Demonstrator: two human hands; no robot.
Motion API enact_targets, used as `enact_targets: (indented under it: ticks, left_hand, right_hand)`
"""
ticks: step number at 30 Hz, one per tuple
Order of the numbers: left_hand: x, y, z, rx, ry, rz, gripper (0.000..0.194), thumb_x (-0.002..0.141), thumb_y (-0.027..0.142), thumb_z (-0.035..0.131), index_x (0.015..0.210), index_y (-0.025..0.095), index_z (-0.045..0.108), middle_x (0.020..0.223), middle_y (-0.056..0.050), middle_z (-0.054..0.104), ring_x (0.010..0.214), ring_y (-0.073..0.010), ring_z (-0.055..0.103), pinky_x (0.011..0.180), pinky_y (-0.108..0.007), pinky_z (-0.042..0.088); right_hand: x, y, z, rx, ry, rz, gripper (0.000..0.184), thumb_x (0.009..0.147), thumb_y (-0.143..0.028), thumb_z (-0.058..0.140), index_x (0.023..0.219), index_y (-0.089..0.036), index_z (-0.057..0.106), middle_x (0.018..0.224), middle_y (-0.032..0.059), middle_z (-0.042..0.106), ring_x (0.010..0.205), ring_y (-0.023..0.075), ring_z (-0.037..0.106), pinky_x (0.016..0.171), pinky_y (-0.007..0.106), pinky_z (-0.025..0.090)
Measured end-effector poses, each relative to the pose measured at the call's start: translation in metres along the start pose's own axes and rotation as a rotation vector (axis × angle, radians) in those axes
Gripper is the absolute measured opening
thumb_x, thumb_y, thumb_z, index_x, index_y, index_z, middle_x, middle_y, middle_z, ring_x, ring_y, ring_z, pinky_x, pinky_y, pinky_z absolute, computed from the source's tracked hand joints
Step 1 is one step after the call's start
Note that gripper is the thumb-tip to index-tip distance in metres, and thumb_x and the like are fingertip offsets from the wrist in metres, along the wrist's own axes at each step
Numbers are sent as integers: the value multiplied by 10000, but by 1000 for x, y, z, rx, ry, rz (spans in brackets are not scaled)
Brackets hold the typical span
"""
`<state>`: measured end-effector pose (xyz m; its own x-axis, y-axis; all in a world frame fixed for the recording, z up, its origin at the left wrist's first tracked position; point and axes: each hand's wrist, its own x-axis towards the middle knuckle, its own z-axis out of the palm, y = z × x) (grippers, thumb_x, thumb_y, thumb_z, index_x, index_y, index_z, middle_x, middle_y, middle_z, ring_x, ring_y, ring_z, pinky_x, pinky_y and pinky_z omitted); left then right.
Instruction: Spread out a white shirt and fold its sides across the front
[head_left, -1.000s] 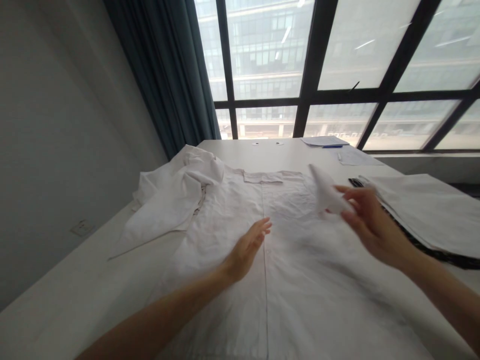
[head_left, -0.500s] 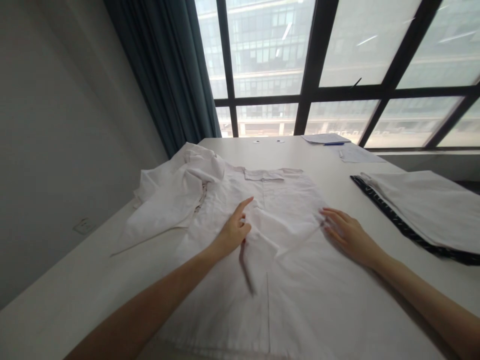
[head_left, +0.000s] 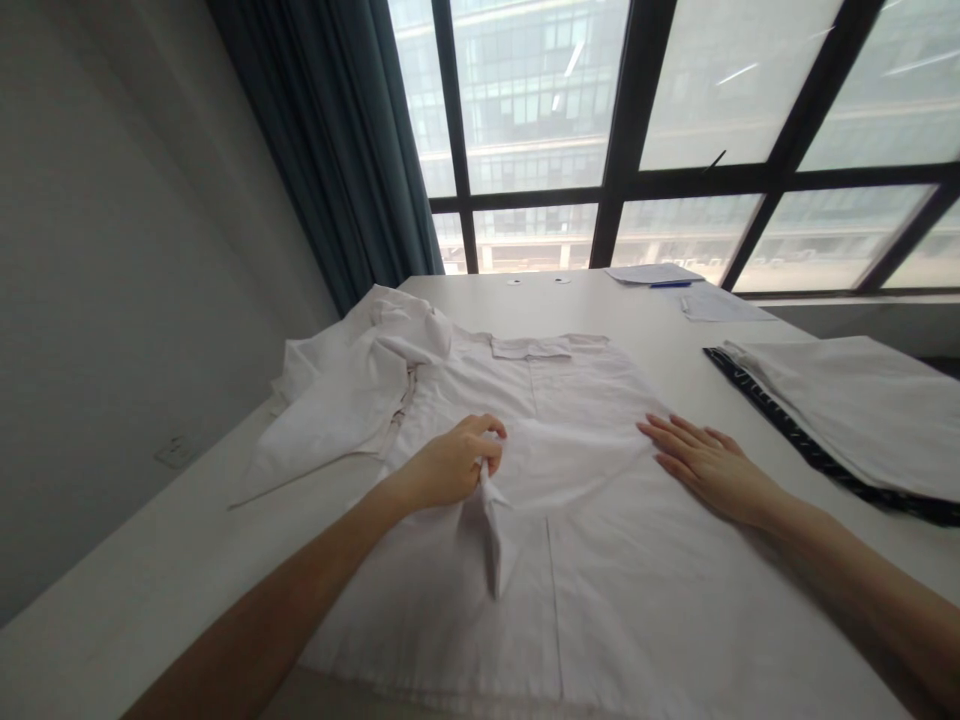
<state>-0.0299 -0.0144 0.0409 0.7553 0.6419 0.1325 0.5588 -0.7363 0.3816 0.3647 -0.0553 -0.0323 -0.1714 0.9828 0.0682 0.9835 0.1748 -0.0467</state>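
Note:
A white coat [head_left: 592,590] is spread over the table, with a stitched tab across its far part and a straight seam down the middle. My left hand [head_left: 459,462] is closed on a pinch of its cloth left of the seam, and a raised fold hangs below the fingers. My right hand [head_left: 709,465] lies flat on the coat's right side, fingers stretched out and holding nothing. To the left, a crumpled sleeve [head_left: 330,410] is bunched up over the garment's edge.
Folded white cloth [head_left: 862,410] with a black patterned edge lies on the white table [head_left: 645,330] at right. Papers [head_left: 724,304] and a blue pen [head_left: 670,285] are at the far end. A dark curtain [head_left: 337,150] and a window stand behind; a grey wall is at left.
My left index finger, stretched out before, has curled in, and the hand now lifts a fold of the coat. My right hand's fingers have flattened out on the cloth.

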Motion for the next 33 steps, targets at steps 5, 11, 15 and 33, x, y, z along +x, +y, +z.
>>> enact_targets:
  ticks: [5,11,15,33]
  left_hand:
    - [-32,8,1,-82,-75,112,370,654,-81,472,871,200,577,1419,-68,467,1362,-234,390,1106,-396,365]
    - [-68,17,15,-114,-41,162,233,809,67,620,962,211,520,1466,-93,454,1464,-261,229,1157,-457,285]
    - [-75,13,23,-233,44,139,98,953,138,503,1006,218,522,1200,-67,658,1371,-195,425,1160,-428,290]
    - [-73,10,23,-38,180,383,228,1000,204,463,1114,209,660,1077,-36,745,1114,-167,658,1038,-303,453]
  right_hand:
    - [2,17,-4,12,1,-40,549,958,-548,285,1464,-362,391,1550,10,359,1427,272,310,1121,578,253]
    - [-21,-42,-20,142,136,-273,443,943,-338,429,1374,-265,507,1425,89,534,1344,273,445,1059,516,379]
    - [-39,-102,-27,202,89,-514,415,935,-205,477,1339,-284,530,1395,55,565,1331,233,456,1079,477,371]
    - [-52,-123,-33,208,32,-768,371,985,-300,480,1348,-350,541,1500,-10,447,1404,198,359,1172,459,250]
